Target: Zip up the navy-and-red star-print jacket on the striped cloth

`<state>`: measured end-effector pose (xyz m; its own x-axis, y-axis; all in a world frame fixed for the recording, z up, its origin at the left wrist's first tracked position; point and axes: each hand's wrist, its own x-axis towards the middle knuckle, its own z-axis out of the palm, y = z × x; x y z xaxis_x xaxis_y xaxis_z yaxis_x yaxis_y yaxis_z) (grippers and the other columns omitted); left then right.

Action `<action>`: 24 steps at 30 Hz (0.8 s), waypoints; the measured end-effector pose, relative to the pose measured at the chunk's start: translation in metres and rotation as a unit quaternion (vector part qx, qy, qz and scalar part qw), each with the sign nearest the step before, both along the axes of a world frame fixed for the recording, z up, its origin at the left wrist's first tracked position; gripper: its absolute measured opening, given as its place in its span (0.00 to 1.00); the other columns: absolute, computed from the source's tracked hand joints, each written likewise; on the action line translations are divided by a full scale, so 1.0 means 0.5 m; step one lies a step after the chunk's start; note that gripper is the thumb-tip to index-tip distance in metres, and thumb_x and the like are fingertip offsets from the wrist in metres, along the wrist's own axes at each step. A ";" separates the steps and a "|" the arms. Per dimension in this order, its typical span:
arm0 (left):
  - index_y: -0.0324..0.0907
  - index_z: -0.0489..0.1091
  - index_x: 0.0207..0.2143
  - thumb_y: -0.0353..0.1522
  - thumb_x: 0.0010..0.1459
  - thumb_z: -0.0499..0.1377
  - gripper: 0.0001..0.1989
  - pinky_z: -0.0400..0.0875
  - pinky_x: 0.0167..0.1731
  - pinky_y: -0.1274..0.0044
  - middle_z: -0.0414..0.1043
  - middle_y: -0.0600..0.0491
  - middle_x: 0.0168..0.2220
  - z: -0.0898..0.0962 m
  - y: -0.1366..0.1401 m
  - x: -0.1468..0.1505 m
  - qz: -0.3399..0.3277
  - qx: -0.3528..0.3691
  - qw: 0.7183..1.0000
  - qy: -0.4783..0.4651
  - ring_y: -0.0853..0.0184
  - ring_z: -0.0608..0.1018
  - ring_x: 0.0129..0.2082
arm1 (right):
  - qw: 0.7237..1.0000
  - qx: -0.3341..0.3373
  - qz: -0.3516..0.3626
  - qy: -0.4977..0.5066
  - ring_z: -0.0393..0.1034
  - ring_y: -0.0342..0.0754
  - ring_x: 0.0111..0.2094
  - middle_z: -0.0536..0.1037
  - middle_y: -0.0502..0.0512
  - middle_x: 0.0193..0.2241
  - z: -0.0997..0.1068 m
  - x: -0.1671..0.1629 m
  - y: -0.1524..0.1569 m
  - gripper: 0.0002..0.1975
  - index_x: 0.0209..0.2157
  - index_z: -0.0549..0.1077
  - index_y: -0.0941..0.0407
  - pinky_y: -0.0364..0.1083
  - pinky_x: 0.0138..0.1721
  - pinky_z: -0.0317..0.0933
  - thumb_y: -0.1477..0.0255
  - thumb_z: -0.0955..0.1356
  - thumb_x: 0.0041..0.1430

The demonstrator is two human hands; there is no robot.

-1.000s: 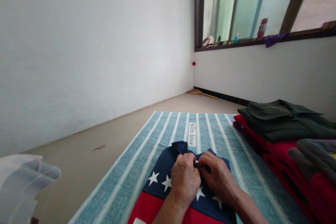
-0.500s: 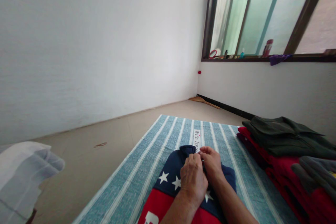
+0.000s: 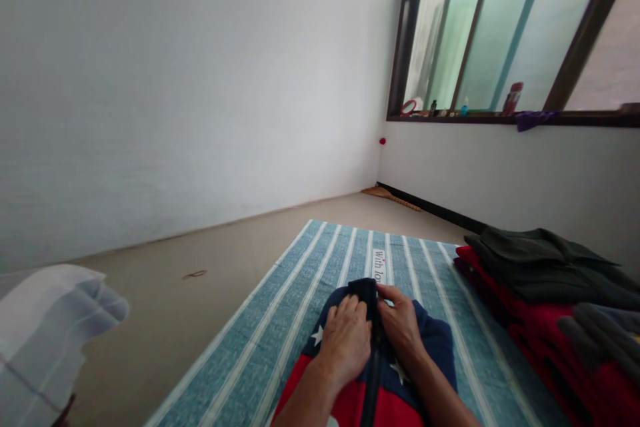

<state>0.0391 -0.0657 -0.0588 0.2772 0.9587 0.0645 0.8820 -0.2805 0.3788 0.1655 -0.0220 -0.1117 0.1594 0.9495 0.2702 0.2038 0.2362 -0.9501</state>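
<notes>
A navy and red jacket point(image 3: 440, 347) with white stars and a dark front zip lies front up on the striped cloth. My left hand point(image 3: 347, 337) rests palm down on its left front, just below the collar, fingers stretched over the fabric. At the other side of the zip, my right hand point(image 3: 397, 320) pinches the collar edge between thumb and fingers. The dark zip point(image 3: 371, 373) runs down between both hands. My forearms cover much of the lower jacket, and the fingertips of my right hand are partly hidden.
A pile of folded clothes, with a dark green garment point(image 3: 545, 260) on top and red ones point(image 3: 543, 320) beneath, sits to the right. The blue-green striped cloth point(image 3: 280, 307) lies under the jacket. White sheer fabric point(image 3: 45, 333) hangs at the left. Small items line the windowsill point(image 3: 450, 117).
My hands were close together at the collar's middle; now they are apart. My left hand has moved left and down onto the jacket front, and the zip shows between them.
</notes>
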 end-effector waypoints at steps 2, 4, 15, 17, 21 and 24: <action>0.37 0.66 0.54 0.25 0.60 0.47 0.21 0.54 0.60 0.64 0.65 0.41 0.58 -0.019 0.005 -0.001 -0.002 0.025 0.999 -0.039 0.59 0.63 0.60 | 0.999 0.031 0.015 -0.014 0.71 0.53 0.46 0.78 0.57 0.42 -0.004 -0.002 -0.004 0.16 0.39 0.78 0.56 0.53 0.51 0.63 0.71 0.64 0.50; 0.37 0.68 0.51 0.22 0.57 0.46 0.21 0.58 0.58 0.68 0.70 0.42 0.53 -0.032 0.015 -0.004 0.016 0.050 0.993 -0.104 0.62 0.69 0.56 | 0.996 0.067 0.028 -0.045 0.69 0.53 0.49 0.76 0.58 0.45 -0.007 -0.004 -0.010 0.15 0.39 0.78 0.56 0.54 0.54 0.60 0.71 0.64 0.52; 0.34 0.66 0.50 0.44 0.55 0.55 0.27 0.71 0.33 0.73 0.72 0.56 0.22 -0.036 0.058 -0.034 0.182 0.004 0.888 -0.423 0.62 0.77 0.28 | 0.968 0.116 0.113 -0.192 0.64 0.53 0.54 0.76 0.58 0.47 0.009 -0.002 -0.039 0.14 0.37 0.79 0.53 0.54 0.56 0.57 0.78 0.63 0.56; 0.36 0.66 0.51 0.38 0.54 0.56 0.24 0.70 0.28 0.76 0.68 0.60 0.19 -0.042 0.060 -0.035 0.187 -0.005 0.890 -0.415 0.64 0.75 0.24 | 0.968 0.113 0.114 -0.192 0.64 0.53 0.54 0.76 0.58 0.46 0.012 -0.003 -0.041 0.14 0.37 0.79 0.54 0.54 0.57 0.56 0.78 0.63 0.55; 0.37 0.67 0.49 0.30 0.54 0.51 0.20 0.70 0.23 0.77 0.73 0.55 0.24 -0.056 0.065 -0.037 0.213 -0.050 0.891 -0.398 0.65 0.76 0.24 | 0.972 0.101 0.112 -0.177 0.66 0.52 0.52 0.76 0.59 0.46 0.017 -0.003 -0.043 0.12 0.35 0.79 0.55 0.52 0.55 0.58 0.76 0.64 0.56; 0.36 0.70 0.48 0.24 0.52 0.52 0.20 0.73 0.41 0.72 0.76 0.46 0.41 -0.061 0.064 -0.033 0.198 0.037 0.939 -0.279 0.62 0.78 0.39 | 0.971 0.091 0.119 -0.187 0.67 0.51 0.50 0.76 0.60 0.45 0.022 -0.003 -0.043 0.11 0.33 0.79 0.55 0.50 0.53 0.60 0.75 0.64 0.57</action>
<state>0.0228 -0.0335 -0.0893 -0.1969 0.9665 0.1645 0.5919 -0.0165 0.8058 0.1638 -0.0435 -0.1005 -0.1996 0.8789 0.4333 0.4455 0.4752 -0.7587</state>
